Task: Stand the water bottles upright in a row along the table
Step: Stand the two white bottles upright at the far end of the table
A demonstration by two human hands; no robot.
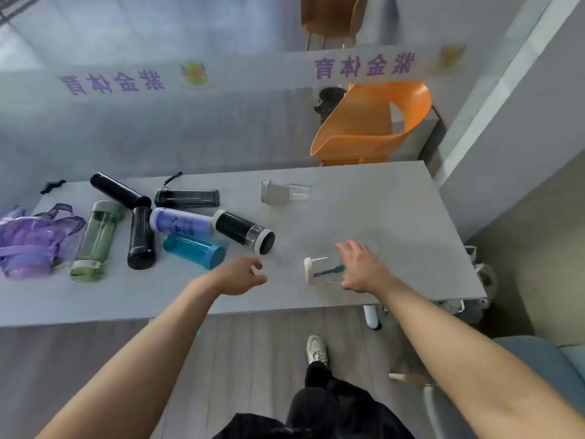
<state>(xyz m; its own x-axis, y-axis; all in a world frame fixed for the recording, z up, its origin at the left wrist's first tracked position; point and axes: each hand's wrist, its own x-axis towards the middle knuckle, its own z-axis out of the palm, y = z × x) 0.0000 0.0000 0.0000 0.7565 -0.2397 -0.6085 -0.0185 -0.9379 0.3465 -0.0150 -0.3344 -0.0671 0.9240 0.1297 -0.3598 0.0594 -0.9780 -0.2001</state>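
Several water bottles lie on their sides on the grey table (364, 217). At the left are a green bottle (95, 239), two black ones (118, 190) (141, 237), a smoky grey one (186, 198), a purple one (180, 224), a blue one (193, 250) and a black one with white ends (243, 232). A clear bottle with a grey lid (283, 192) lies further back. My right hand (361, 267) is spread over a clear bottle with a white lid (319, 270), touching its right end. My left hand (242, 275) hovers loosely curled beside it, holding nothing.
A purple mesh bag (31, 239) sits at the table's left end. An orange chair (370, 122) stands behind the table, near a wall on the right. A white table leg (371, 316) and my shoe (316, 350) are below the front edge.
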